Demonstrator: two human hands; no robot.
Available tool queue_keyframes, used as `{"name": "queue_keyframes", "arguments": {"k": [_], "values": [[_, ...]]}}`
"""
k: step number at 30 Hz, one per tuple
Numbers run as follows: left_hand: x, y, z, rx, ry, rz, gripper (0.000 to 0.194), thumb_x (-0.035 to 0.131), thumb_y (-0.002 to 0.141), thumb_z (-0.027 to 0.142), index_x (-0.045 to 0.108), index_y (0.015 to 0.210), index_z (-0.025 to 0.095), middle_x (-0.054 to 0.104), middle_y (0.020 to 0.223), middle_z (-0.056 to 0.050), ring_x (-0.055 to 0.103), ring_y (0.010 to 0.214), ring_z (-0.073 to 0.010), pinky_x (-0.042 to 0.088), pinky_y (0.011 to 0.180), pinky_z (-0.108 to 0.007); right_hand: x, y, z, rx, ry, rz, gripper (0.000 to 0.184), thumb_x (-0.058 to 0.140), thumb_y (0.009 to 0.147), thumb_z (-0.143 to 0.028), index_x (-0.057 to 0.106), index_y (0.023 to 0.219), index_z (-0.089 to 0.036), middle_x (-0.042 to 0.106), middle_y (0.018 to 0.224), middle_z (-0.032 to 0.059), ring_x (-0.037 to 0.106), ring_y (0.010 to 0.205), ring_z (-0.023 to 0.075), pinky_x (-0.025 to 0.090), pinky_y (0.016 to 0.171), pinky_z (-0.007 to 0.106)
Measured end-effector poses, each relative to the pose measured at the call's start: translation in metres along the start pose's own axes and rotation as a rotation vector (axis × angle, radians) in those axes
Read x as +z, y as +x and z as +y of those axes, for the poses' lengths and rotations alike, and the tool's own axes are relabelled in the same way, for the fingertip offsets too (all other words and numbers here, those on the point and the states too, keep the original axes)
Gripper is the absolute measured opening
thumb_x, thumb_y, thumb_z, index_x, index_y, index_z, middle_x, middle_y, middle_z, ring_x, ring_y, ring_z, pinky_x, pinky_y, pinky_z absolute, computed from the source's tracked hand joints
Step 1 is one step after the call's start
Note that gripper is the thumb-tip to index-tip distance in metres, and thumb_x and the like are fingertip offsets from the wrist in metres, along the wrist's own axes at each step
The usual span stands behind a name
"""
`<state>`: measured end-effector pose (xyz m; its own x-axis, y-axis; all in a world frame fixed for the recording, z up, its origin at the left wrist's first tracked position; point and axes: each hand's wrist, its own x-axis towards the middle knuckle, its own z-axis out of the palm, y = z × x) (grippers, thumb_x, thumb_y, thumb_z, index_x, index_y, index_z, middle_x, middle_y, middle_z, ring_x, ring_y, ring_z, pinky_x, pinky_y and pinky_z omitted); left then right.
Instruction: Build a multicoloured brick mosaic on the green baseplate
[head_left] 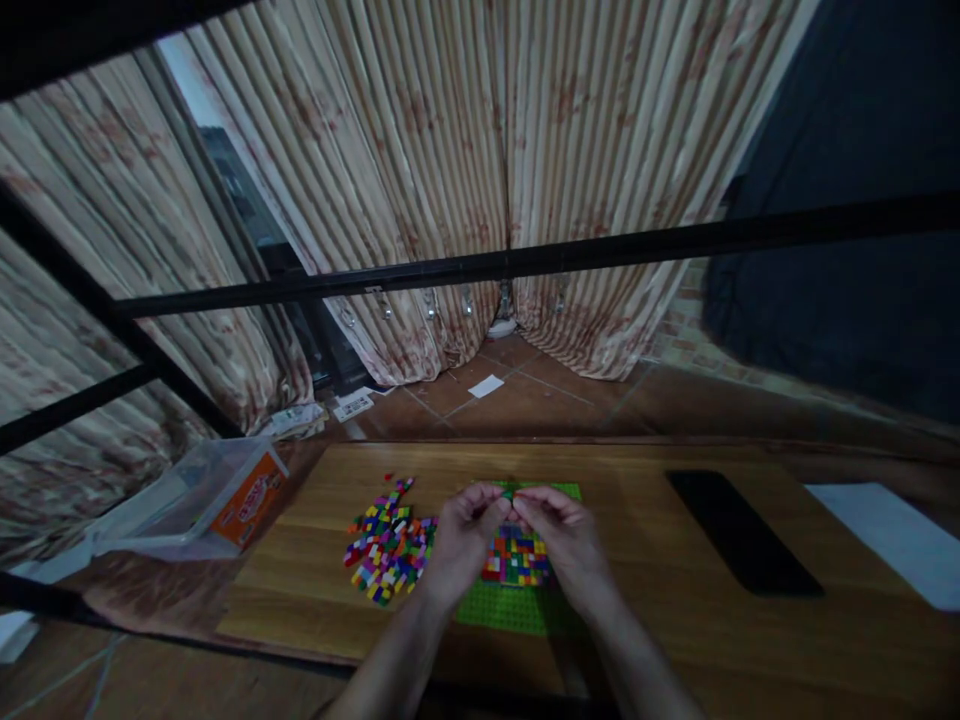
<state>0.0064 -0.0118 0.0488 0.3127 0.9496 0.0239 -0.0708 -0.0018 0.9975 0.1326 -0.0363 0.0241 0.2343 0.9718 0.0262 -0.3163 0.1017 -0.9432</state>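
My left hand (470, 535) and my right hand (561, 535) meet above a green baseplate (501, 612). Between their fingertips is a small green toy brick (508, 494), pinched from both sides and partly hidden by the fingers. Under the hands, a block of multicoloured bricks (517, 558) is fixed on the baseplate; my hands cover part of it. A loose heap of small bricks (386, 545) in many colours lies on the wooden table, left of my left hand.
On the table's right side lies a black flat slab (742, 530), with a white sheet (892, 535) beyond it. A clear plastic box (225, 500) with an orange label stands left of the wooden table (300, 590). A dark metal bar (420, 272) crosses in front of curtains.
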Motion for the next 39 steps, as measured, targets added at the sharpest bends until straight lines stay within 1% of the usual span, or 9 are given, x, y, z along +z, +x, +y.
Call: {"name": "queue_keyframes", "arguments": {"k": [7,11,16,21,24,28,32,35,39], "values": [[-0.016,0.017,-0.027,-0.072,-0.012,-0.054,0.022,0.066,0.075,0.036,0.064,0.077,0.015,0.062,0.069,-0.001,0.056,0.068,-0.0127,0.044,0.068,-0.024,-0.005,0.012,0.01,0.098,0.036,-0.04,0.028,0.074,0.068,-0.045,0.068,0.068,-0.018,0.057,0.058,-0.0015,0.05,0.056,0.0108,0.044,0.057,0.024],[-0.036,0.025,-0.032,-0.147,-0.038,0.057,0.022,0.069,0.071,0.035,0.066,0.08,0.016,0.063,0.069,0.0,0.053,0.064,-0.0112,0.042,0.063,-0.022,-0.021,0.023,0.006,0.124,0.105,0.071,0.025,0.079,0.063,-0.041,0.068,0.072,-0.02,0.062,0.069,0.0004,0.052,0.059,0.011,0.046,0.058,0.025],[-0.055,0.031,-0.032,-0.102,0.07,0.103,0.016,0.069,0.069,0.03,0.067,0.075,0.015,0.062,0.064,0.002,0.051,0.059,-0.01,0.039,0.06,-0.021,-0.038,0.032,0.009,0.051,-0.098,0.189,0.023,0.079,0.062,-0.038,0.07,0.074,-0.02,0.063,0.065,-0.0011,0.054,0.059,0.0119,0.046,0.06,0.026],[-0.048,0.029,-0.038,-0.114,0.105,0.09,0.015,0.068,0.069,0.029,0.067,0.074,0.015,0.06,0.064,0.002,0.049,0.058,-0.0098,0.038,0.057,-0.021,-0.038,0.027,0.02,-0.005,-0.411,0.113,0.024,0.073,0.068,-0.041,0.071,0.081,-0.02,0.067,0.071,0.0015,0.059,0.066,0.0161,0.047,0.063,0.029],[-0.043,0.029,-0.041,-0.104,0.123,0.083,0.014,0.067,0.069,0.028,0.066,0.072,0.015,0.059,0.063,0.002,0.048,0.058,-0.0099,0.038,0.058,-0.021,-0.035,0.025,0.022,-0.009,-0.48,0.083,0.026,0.07,0.071,-0.042,0.071,0.084,-0.02,0.07,0.078,0.0034,0.061,0.072,0.0181,0.048,0.067,0.03],[-0.043,0.031,-0.045,-0.1,0.163,0.084,0.013,0.065,0.07,0.028,0.066,0.072,0.015,0.059,0.063,0.002,0.049,0.06,-0.0107,0.038,0.059,-0.021,-0.034,0.025,0.02,0.014,-0.323,0.129,0.024,0.07,0.071,-0.037,0.073,0.09,-0.023,0.068,0.075,0.0002,0.058,0.067,0.0147,0.046,0.065,0.028],[-0.045,0.032,-0.048,-0.09,0.171,0.058,0.018,0.061,0.076,0.031,0.066,0.072,0.015,0.059,0.064,0.001,0.049,0.061,-0.011,0.038,0.06,-0.022,-0.035,0.027,0.018,0.128,-0.062,0.181,0.025,0.074,0.066,-0.037,0.074,0.086,-0.022,0.066,0.07,0.0005,0.055,0.06,0.0116,0.043,0.057,0.025],[-0.045,0.033,-0.048,-0.086,0.181,0.057,0.02,0.06,0.077,0.033,0.066,0.072,0.015,0.059,0.064,0.001,0.049,0.062,-0.0109,0.038,0.06,-0.022,-0.034,0.027,0.02,0.174,-0.088,0.17,0.027,0.076,0.063,-0.037,0.074,0.085,-0.021,0.067,0.07,0.0004,0.054,0.058,0.0111,0.043,0.055,0.024],[-0.046,0.034,-0.046,-0.097,0.183,0.072,0.018,0.064,0.075,0.033,0.069,0.075,0.015,0.061,0.066,0.001,0.051,0.061,-0.0111,0.038,0.058,-0.021,-0.033,0.026,0.023,0.134,-0.258,0.167,0.028,0.076,0.064,-0.039,0.073,0.086,-0.021,0.067,0.07,0.0002,0.055,0.059,0.0123,0.044,0.057,0.026]]}}
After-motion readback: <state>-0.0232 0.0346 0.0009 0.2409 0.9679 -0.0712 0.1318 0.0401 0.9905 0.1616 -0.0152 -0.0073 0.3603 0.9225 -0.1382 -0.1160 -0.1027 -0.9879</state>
